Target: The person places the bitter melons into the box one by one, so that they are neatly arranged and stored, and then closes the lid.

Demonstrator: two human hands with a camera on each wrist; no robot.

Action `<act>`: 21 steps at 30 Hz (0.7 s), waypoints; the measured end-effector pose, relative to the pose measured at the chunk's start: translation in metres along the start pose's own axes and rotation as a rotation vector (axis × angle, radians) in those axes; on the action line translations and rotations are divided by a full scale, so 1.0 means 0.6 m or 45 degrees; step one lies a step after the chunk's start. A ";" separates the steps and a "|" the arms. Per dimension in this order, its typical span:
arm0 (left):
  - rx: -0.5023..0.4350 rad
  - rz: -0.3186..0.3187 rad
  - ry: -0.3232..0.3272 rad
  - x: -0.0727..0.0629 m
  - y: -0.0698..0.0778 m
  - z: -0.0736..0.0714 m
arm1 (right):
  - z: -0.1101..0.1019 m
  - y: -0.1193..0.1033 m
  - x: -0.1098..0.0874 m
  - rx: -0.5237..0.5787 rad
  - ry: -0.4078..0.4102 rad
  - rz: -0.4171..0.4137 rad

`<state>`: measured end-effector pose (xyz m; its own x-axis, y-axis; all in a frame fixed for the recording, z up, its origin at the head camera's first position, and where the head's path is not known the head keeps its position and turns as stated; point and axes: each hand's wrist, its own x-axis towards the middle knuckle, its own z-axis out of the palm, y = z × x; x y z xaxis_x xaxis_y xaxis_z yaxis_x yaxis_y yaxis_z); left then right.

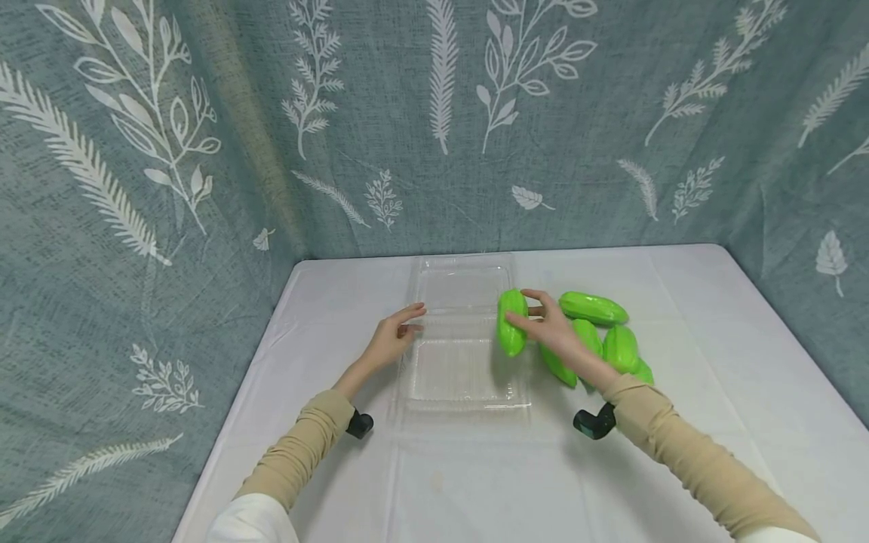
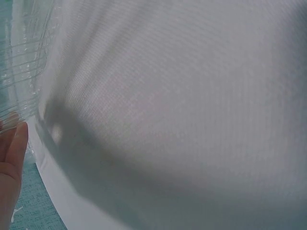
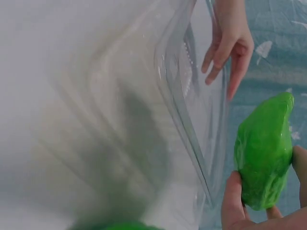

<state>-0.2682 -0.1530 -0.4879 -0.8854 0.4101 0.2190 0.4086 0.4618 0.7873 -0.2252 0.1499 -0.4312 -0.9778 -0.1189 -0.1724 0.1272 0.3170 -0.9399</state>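
Holds a green vegetable (image 1: 512,323) right of centre frame, clamped by its sides in the right grip (image 1: 553,330), seemingly for balance, with the left grip (image 1: 390,339) apart by the clear box (image 1: 441,369), perhaps for steadying.

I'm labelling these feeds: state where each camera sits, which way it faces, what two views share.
Head: on the head, facing forward and down at the white tablecloth, clear container and green pieces; left hand, right hand and both forearms show.
Left wrist: on that wrist, facing mostly tablecloth; part of the left hand shows, container beside it.
Right wrist: on that wrist, facing the container; right hand, gripping a green piece, and left hand show.
Shared: head and right wrist both show the two hands and that piece.
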 end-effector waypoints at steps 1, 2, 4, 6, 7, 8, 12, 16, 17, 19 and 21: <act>-0.001 -0.001 -0.002 0.000 0.000 0.000 | 0.004 -0.001 -0.001 0.008 -0.005 -0.005; -0.003 0.001 0.000 0.000 0.000 0.000 | 0.008 -0.008 -0.006 0.011 -0.011 -0.002; -0.013 -0.003 -0.001 0.000 0.000 0.001 | 0.017 -0.009 -0.005 0.014 -0.011 -0.001; -0.025 -0.001 0.001 0.000 0.001 0.001 | 0.026 -0.011 -0.004 0.003 -0.009 0.007; -0.028 0.003 0.004 0.000 0.001 0.001 | 0.030 -0.011 -0.003 -0.002 -0.011 0.005; -0.030 0.007 0.006 0.000 0.001 0.001 | 0.035 -0.012 -0.001 -0.005 -0.012 0.008; -0.029 0.013 0.006 0.000 0.001 0.001 | 0.051 -0.006 0.009 0.014 -0.035 -0.007; -0.019 0.010 0.010 -0.001 0.000 0.001 | 0.065 -0.007 0.011 0.045 -0.064 0.007; -0.020 0.010 0.013 -0.001 -0.001 0.001 | 0.068 -0.007 0.012 0.049 -0.072 0.015; -0.027 0.019 0.016 0.000 -0.001 0.002 | 0.074 -0.005 0.013 0.054 -0.084 0.030; -0.040 0.026 0.018 0.000 0.000 0.002 | 0.080 -0.003 0.014 0.053 -0.095 0.046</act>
<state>-0.2682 -0.1520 -0.4887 -0.8801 0.4078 0.2431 0.4196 0.4288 0.8000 -0.2258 0.1033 -0.4452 -0.9575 -0.1786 -0.2264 0.1703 0.2833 -0.9438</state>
